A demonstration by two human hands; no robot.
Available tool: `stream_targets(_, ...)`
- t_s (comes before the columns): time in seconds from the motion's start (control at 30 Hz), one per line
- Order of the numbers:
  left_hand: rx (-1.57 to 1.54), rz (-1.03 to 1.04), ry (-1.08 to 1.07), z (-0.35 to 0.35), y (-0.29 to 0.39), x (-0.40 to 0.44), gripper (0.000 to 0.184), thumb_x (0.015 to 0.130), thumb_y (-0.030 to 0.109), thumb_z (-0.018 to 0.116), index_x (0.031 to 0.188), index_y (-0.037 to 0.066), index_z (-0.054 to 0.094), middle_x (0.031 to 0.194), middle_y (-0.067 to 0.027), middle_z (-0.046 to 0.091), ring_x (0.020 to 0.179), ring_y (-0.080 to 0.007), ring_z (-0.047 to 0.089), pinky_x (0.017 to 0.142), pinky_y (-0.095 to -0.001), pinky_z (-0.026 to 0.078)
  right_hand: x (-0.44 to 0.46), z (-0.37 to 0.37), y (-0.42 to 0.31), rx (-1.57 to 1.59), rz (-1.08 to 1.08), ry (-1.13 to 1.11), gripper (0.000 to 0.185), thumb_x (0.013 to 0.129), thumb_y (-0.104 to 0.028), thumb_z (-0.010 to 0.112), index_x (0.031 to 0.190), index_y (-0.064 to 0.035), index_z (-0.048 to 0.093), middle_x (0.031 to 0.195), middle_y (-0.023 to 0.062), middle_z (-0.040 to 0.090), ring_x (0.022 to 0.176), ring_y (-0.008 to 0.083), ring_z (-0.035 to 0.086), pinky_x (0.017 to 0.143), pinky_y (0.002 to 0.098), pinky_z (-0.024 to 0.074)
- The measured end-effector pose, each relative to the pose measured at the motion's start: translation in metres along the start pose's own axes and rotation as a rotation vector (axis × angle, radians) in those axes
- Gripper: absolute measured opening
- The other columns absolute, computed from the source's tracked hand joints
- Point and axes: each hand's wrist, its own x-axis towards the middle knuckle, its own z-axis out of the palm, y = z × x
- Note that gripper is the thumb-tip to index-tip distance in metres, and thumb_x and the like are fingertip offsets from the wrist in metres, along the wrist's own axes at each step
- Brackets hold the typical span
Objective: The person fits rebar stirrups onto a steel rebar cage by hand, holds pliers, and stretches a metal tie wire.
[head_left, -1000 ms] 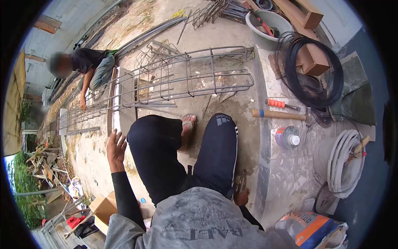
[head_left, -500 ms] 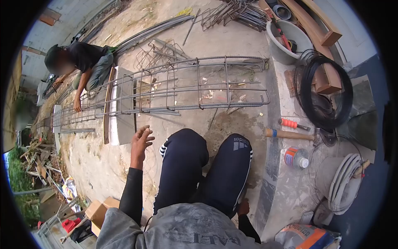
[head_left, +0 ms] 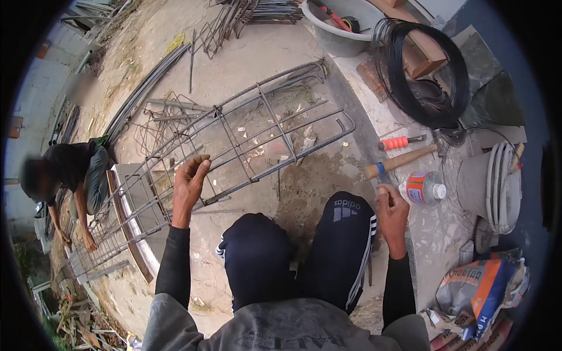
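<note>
My left hand is raised beside the long steel rebar cage, its fingers bent and thumb close to the fingertips; anything between them is too small to tell. On the right, my right hand has curled, closed fingers just below the wooden handle of a hammer and left of a clear bottle with an orange label. What it holds, if anything, cannot be made out. The cage lies across a pale block, slanting from lower left to upper right.
A co-worker crouches at the left, hands at the cage's far end. At the right are an orange-handled tool, a black wire coil, a grey bucket, a pale hose roll and a mortar bag. Bent stirrups lie at the top.
My right hand has come up from beside my thigh to near the hammer. My left hand has risen toward the cage. The view has turned, so the cage now slants.
</note>
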Motion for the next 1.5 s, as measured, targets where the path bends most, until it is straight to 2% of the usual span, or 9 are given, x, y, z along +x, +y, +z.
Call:
stream_targets(0.2,-0.064,0.022,-0.001,-0.038,-0.018,0.024,0.036,0.102,0.028,0.067,0.123,-0.001,0.069,0.104,-0.0047,0.072,0.094,-0.0114,0.063,0.087,-0.0265,0.050,0.143,0.061,-0.067,-0.076,-0.441,0.060,0.036,0.100,-0.025,0.062,0.122,0.0016,0.069,0.115,0.0221,0.073,0.102,0.0283,0.071,0.091,0.0373,0.0527)
stream_targets(0.4,-0.160,0.076,0.239,-0.061,-0.054,0.020,0.033,0.102,0.026,0.068,0.122,0.000,0.070,0.100,-0.0038,0.071,0.091,-0.0110,0.063,0.083,-0.0270,0.050,0.230,0.091,-0.056,-0.168,-0.177,-0.431,0.039,0.096,-0.023,0.068,0.123,0.0039,0.068,0.101,0.0088,0.073,0.094,0.0156,0.066,0.083,0.0305,0.0501)
stream_targets(0.73,-0.235,-0.103,0.393,-0.129,-0.078,-0.029,0.032,0.102,0.025,0.067,0.123,-0.001,0.068,0.108,-0.0083,0.072,0.095,-0.0145,0.069,0.083,-0.0261,0.053,0.284,0.133,-0.063,0.268,-0.059,-0.274,0.040,0.097,-0.027,0.074,0.130,-0.0067,0.069,0.110,-0.0006,0.069,0.097,0.0099,0.065,0.086,0.0242,0.0502)
stream_targets(0.8,-0.659,-0.134,0.281,-0.144,-0.075,-0.048,0.035,0.107,0.027,0.058,0.126,-0.002,0.064,0.109,-0.0123,0.073,0.097,-0.0179,0.071,0.085,-0.0282,0.054,0.287,0.138,-0.059,0.280,-0.048,-0.266,0.044,0.096,-0.028,0.075,0.133,-0.0069,0.066,0.111,0.0000,0.069,0.099,0.0114,0.066,0.086,0.0250,0.0505)
stream_targets(0.9,-0.673,-0.311,-0.172,-0.146,-0.078,-0.099,0.038,0.108,0.032,0.055,0.118,-0.002,0.070,0.103,-0.0114,0.075,0.093,-0.0184,0.072,0.081,-0.0301,0.054,0.289,0.132,-0.059,0.280,0.002,-0.257,0.047,0.096,-0.028,0.075,0.136,-0.0068,0.062,0.112,0.0011,0.069,0.101,0.0132,0.067,0.087,0.0261,0.0511)
stream_targets(1.03,-0.335,-0.832,-0.522,-0.094,-0.166,-0.186,0.040,0.099,0.041,0.066,0.106,0.003,0.077,0.098,-0.0085,0.077,0.091,-0.0154,0.072,0.079,-0.0309,0.056,0.303,0.115,-0.034,0.213,0.011,-0.289,0.044,0.097,-0.026,0.074,0.134,-0.0044,0.062,0.119,0.0030,0.067,0.108,0.0156,0.066,0.090,0.0271,0.0519)
stream_targets(1.1,0.148,-0.808,-0.592,-0.069,-0.254,-0.257,0.037,0.097,0.037,0.065,0.107,0.002,0.077,0.094,-0.0068,0.077,0.088,-0.0144,0.071,0.075,-0.0304,0.055,0.312,0.108,-0.026,0.177,-0.069,-0.315,0.045,0.098,-0.026,0.072,0.135,-0.0020,0.062,0.126,0.0059,0.065,0.114,0.0175,0.065,0.094,0.0291,0.0518)
stream_targets(1.3,-0.084,-1.314,-0.081,-0.046,-0.341,-0.370,0.034,0.086,0.032,0.075,0.097,0.001,0.078,0.085,-0.0122,0.078,0.076,-0.0292,0.074,0.075,-0.0398,0.059,0.324,0.088,-0.007,0.046,-0.122,-0.289,0.051,0.100,-0.032,0.069,0.139,0.0000,0.059,0.133,0.0126,0.061,0.121,0.0229,0.062,0.099,0.0346,0.0509)
stream_targets(1.5,0.487,-0.959,0.263,0.001,-0.370,-0.375,0.043,0.088,0.038,0.074,0.112,0.002,0.075,0.104,-0.0178,0.076,0.092,-0.0329,0.074,0.082,-0.0423,0.058,0.291,0.097,-0.044,-0.055,-0.045,-0.123,0.073,0.097,-0.047,0.069,0.149,-0.0015,0.048,0.138,0.0191,0.062,0.126,0.0286,0.061,0.102,0.0382,0.0488)
